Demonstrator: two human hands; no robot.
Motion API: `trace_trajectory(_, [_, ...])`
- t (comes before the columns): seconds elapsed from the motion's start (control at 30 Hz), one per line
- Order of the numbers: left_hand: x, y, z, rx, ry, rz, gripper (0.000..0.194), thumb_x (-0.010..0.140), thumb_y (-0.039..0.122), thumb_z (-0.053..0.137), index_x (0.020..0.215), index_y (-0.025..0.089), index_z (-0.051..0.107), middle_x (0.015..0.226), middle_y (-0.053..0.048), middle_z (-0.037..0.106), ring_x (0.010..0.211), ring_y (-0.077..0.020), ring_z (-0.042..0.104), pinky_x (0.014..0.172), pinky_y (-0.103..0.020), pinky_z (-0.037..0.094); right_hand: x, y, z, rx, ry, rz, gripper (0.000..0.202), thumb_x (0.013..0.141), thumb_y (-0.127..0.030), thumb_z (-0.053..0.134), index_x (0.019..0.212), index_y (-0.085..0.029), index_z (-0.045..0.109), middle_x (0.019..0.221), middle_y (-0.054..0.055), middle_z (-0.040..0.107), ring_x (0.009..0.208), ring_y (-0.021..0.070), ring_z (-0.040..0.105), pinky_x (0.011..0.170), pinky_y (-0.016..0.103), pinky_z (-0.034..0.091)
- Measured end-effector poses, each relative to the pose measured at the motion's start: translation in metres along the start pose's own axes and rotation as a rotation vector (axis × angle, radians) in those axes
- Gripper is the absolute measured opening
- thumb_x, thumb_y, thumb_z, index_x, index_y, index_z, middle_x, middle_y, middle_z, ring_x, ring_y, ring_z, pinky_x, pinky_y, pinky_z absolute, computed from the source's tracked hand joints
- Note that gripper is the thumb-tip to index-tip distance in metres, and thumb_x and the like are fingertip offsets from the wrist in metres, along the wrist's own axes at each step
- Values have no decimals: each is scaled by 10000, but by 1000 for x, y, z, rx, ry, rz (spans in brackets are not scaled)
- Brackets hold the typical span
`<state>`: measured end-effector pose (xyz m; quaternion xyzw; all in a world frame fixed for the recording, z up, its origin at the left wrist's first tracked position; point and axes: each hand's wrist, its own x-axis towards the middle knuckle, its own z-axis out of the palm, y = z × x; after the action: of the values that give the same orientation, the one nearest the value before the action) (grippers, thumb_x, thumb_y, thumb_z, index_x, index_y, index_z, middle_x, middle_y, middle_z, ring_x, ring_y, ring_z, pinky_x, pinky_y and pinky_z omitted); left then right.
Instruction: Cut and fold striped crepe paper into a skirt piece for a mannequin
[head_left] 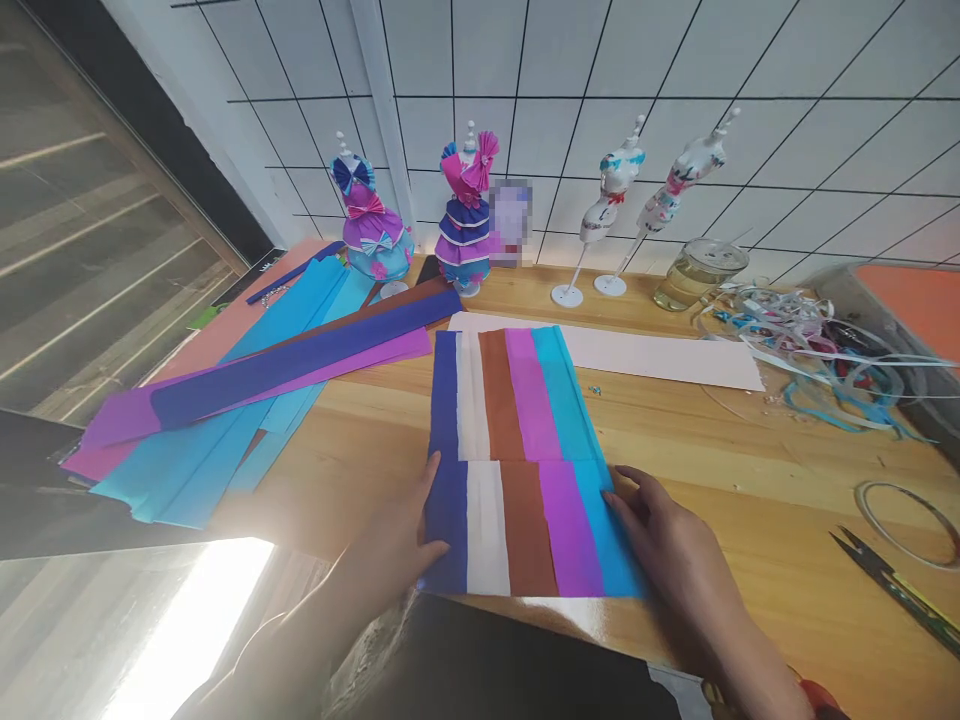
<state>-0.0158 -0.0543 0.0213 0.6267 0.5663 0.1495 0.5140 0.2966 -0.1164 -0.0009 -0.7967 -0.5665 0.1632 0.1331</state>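
Wooden table point(750, 470), bare right of striped paper point(517, 470); left hand point(397, 545), right hand point(660, 535) flat, open on its side edges.

A white wall point(675, 60) crossed by a black grid is standing behind the wooden table point(750, 480). Grey floor point(82, 250) is stretching off to the left past a dark strip. Bright light is glaring off a pale surface point(187, 620) at lower left.

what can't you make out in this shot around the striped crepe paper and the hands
Head view:
- blurred patch between the dressed mannequins: pixelated.
- scissors: cut off by the right edge.
- striped paper stack: side edges covered by the left hand and right hand.
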Motion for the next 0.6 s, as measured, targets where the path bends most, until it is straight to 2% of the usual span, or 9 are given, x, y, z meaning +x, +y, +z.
trace_trajectory(0.07, [0,5,-3,273,23,-44,869,693,282,634,1457,278,220,622,16,597,606,-210,579,596,-276,401,-1,1,0,-27,48,-12,461,910,-491,344,1226,-205,519,947,99,707,780,274,677,638,380,503])
trace_trajectory(0.13, [1,11,-4,510,104,-22,829,714,286,621,1453,262,245,777,-54,657,727,-261,613,672,-328,426,-2,1,1,-56,123,-63,455,915,-484,352,1216,-188,521,1004,116,683,813,269,667,668,391,515])
trace_trajectory(0.23, [8,20,3,703,185,145,700,799,321,569,1436,223,298,1056,-142,645,949,-319,597,818,-428,428,-2,-1,3,-77,222,-239,421,917,-472,385,1166,-176,550,1023,133,651,892,262,638,761,410,520])
trace_trajectory(0.33, [18,22,20,684,99,501,611,851,431,526,1396,203,371,1335,-141,505,1255,-324,426,1016,-455,338,-1,-9,9,-103,268,-471,388,921,-412,428,1175,-145,549,1148,166,600,1055,272,578,908,435,473])
trace_trajectory(0.4, [24,17,32,677,-9,687,697,813,544,536,1384,172,387,1430,-140,401,1355,-334,286,1099,-474,233,0,-14,17,-134,256,-594,416,921,-380,444,1244,-126,506,1273,181,535,1198,288,489,991,463,415])
trace_trajectory(0.47, [27,9,41,691,-86,753,798,778,631,510,1402,158,354,1470,-141,332,1391,-335,197,1131,-493,144,0,-16,27,-179,237,-671,475,925,-389,434,1312,-113,451,1352,191,475,1290,311,393,1026,516,365])
trace_trajectory(0.6, [25,-5,47,695,-162,724,819,780,700,410,1435,223,290,1511,-111,237,1414,-323,105,1131,-532,48,-3,-13,39,-218,192,-687,550,923,-429,422,1355,-88,413,1402,221,414,1337,349,309,1021,581,335])
